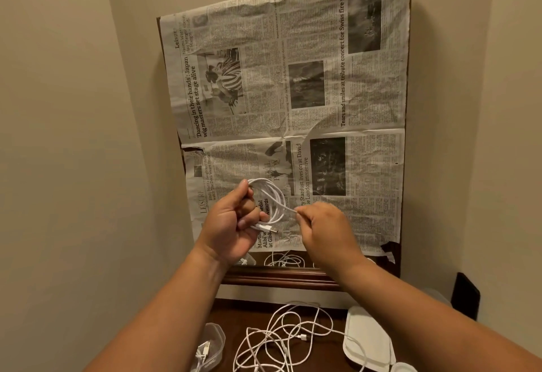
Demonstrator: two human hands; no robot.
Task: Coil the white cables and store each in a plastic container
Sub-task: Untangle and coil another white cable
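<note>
A white cable (272, 198) is being coiled in the air, well above the tangle of cables (281, 339) that lies on the dark surface (228, 313). Several loops are gathered in the left hand (231, 225), whose fingers and thumb are curled round the bundle, and a plug (269, 228) sticks out below the fingers. The free tail of the same cable is pinched by the right hand (325, 230), just to the right of the loops. Both hands are thus clamped on the one cable, and a short straight run is stretched between them.

The step in hand is judged to be the last turns of the coil, since little slack appears to be left.

A clear plastic container (212, 342) stands just left of the tangle, and a cable seems already to be stored in it. A white plastic piece (366, 339) lies just right of the tangle; whether it is a lid or a tray cannot be told.

For the next move, the tail would need to be laid onto the loops or wrapped round them so that the coil holds. The bundle would then have to be kept compressed while it is lowered beside the tangle into an unfilled container, none of which is clearly seen here.
</note>
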